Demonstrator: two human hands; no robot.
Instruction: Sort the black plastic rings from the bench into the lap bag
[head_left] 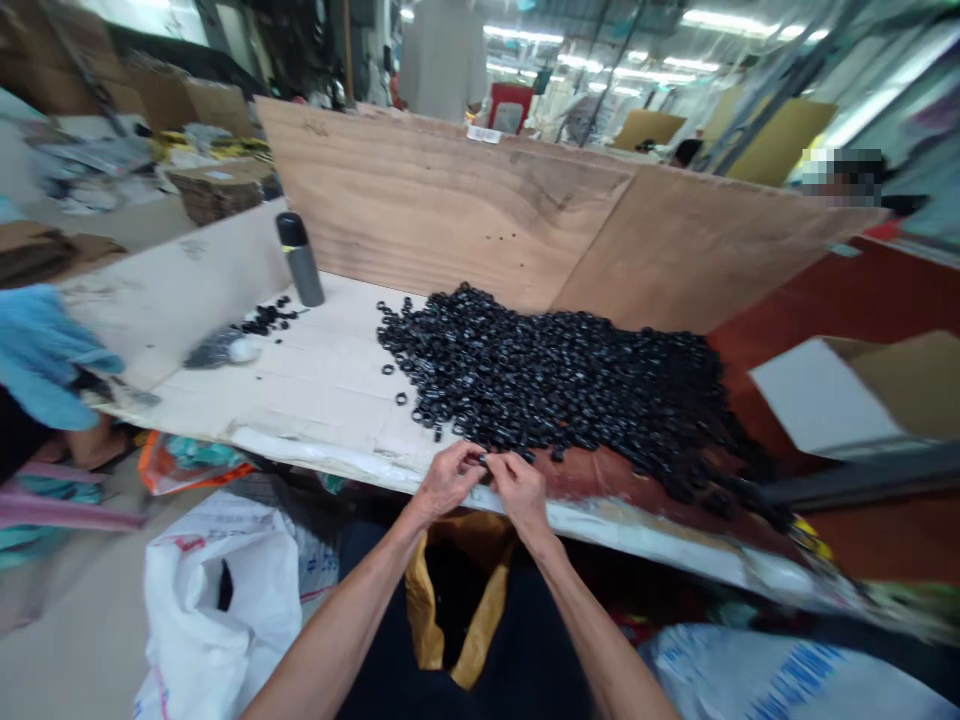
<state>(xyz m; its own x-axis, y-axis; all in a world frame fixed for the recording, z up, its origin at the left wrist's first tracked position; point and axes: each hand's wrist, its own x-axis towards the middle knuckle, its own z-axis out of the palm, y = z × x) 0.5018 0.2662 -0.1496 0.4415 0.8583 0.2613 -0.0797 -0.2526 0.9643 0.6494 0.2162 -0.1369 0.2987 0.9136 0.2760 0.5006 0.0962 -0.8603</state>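
A big heap of small black rings (pixel 570 385) lies on the cardboard-covered table (pixel 315 390). My left hand (pixel 444 482) and my right hand (pixel 519 492) meet at the table's near edge, just below the heap. Both have their fingers pinched together around a small black ring (pixel 484 461) held between them. An open yellow-brown bag (pixel 450 590) hangs in my lap under the hands.
A dark grey bottle (pixel 300 260) stands at the back left, beside a small cluster of rings (pixel 268 318). Plywood boards (pixel 480 200) wall the table's far side. A white sack (pixel 217 620) sits at lower left. A person in blue (pixel 45 360) is at the left edge.
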